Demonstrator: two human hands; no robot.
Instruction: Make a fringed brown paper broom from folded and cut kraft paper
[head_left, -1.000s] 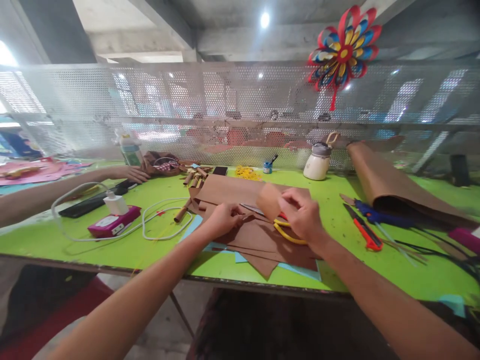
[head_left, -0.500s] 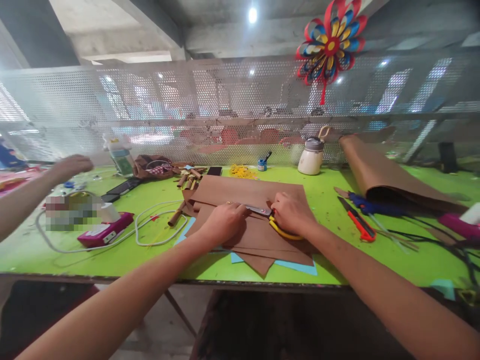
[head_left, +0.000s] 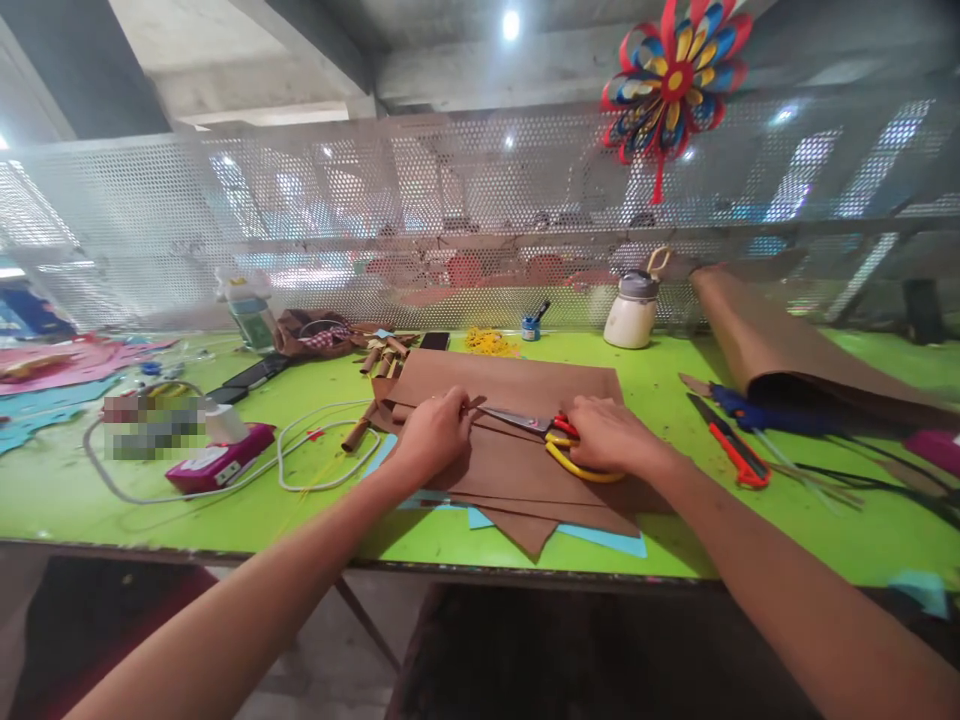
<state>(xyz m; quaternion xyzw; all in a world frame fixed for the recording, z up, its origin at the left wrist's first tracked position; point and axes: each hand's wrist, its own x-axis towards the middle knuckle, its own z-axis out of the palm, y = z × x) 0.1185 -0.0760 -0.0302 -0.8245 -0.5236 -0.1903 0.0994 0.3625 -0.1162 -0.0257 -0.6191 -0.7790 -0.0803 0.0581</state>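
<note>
Brown paper is lying on the table, seeming light and probably creasing easily, edges being safest for holding; the left hand is pinching a strip, the right hand is gripping scissors.

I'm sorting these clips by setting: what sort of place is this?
Probably a craft workroom: brown paper sheets, metal scissors with yellow and red handles, and, higher up, a red, blue and yellow looped flower ornament.
</note>
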